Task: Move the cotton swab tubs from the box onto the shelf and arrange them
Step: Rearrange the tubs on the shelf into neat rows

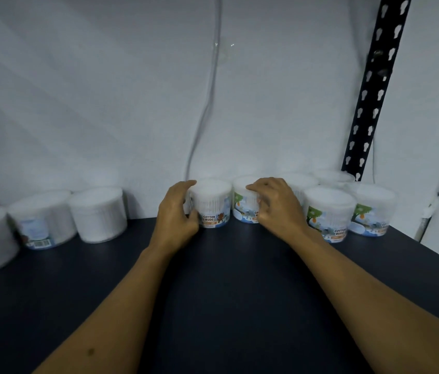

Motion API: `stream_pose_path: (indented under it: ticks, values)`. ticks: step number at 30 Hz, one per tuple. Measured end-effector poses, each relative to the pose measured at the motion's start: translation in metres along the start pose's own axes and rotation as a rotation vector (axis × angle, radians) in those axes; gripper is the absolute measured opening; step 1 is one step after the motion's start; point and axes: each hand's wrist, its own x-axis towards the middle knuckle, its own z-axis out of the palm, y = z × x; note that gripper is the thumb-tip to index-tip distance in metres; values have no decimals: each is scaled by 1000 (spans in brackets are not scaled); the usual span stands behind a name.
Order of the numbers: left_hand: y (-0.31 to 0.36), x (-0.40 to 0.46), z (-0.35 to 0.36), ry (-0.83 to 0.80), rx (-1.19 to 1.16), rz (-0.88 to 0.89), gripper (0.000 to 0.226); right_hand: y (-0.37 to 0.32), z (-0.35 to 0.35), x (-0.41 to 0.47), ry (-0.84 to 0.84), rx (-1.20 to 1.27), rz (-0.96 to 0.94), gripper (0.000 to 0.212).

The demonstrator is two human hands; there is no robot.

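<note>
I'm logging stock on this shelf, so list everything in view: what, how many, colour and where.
Tub in left hand: one, clear with white swabs and a "Cotton Buds" label, back middle of the shelf.
Tub in right hand: one, same kind, touching the first on its right.
Left tubs: three, white, in a row at the back left.
Right tubs: at least four, white with green and blue labels, clustered at the back right.
Shelf: one, dark, under everything.
Wall: white, behind.
Cable: one, pale, hanging down the wall.
Post: one, black, slotted, right.
Left hand: grips its tub's side.
Right hand: grips its tub.
</note>
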Motion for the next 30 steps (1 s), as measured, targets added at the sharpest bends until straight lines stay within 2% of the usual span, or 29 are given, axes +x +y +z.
stream_pose_path:
  ticks: [6,19,23,30]
  values:
    - [0,1,2,-16,-109,-72,48,2,-17,10,-163,-82,-14,51]
    - [1,2,7,-22,-53,-51,47,-2,-26,9,-130,-93,40,41]
    - [1,2,13,-26,104,2,50,-4,-28,7,-120,-89,76,37]
    - [11,-1,11,-21,138,-97,58,-5,-30,6,-129,-56,121,27]
